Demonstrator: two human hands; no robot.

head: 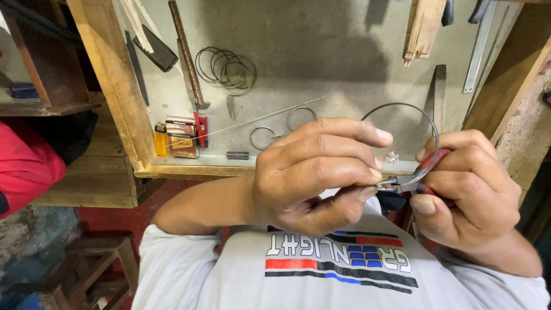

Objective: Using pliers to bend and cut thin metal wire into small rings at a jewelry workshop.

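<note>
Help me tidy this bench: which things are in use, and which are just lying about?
In use: wire ring, red-handled pliers, left hand, right hand.

Lying about: coil of wire rings, yellow lighter, small boxes, straight wire, small spring.

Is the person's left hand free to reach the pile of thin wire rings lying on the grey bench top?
Probably not at once. The left hand is pinching the thin round wire hoop where the red-handled pliers in the right hand grip it. The pile of thin wire rings lies farther off, with nothing between.
</note>
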